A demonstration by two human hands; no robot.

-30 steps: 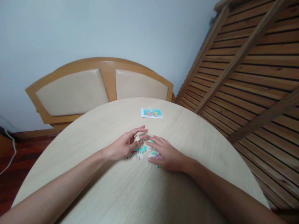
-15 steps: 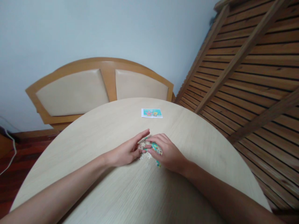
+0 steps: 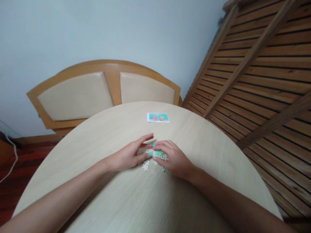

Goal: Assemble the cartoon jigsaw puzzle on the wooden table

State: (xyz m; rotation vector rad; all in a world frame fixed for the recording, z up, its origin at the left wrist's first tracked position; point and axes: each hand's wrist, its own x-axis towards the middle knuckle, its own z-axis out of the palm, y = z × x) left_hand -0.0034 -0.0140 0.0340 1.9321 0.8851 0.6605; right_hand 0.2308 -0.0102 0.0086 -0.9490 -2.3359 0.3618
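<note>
A small heap of jigsaw puzzle pieces, some turquoise side up and others pale side up, lies on the round wooden table between my hands. At the heap's left edge, my left hand has its fingers stretched out and its thumb apart, touching the pieces. My right hand curls around the right part of the heap, its fingers and thumb bent over pieces and hiding some of them. A few pale loose pieces lie just below my left thumb.
A small picture card with two cartoon figures on turquoise lies farther back on the table. Behind the table stands a padded wooden headboard against the wall. A slatted wooden panel leans at the right. A white cable hangs at the left.
My left hand has shifted slightly, its fingers drawing back a little from the right hand. More pale pieces show below its thumb. The right hand has barely moved.
</note>
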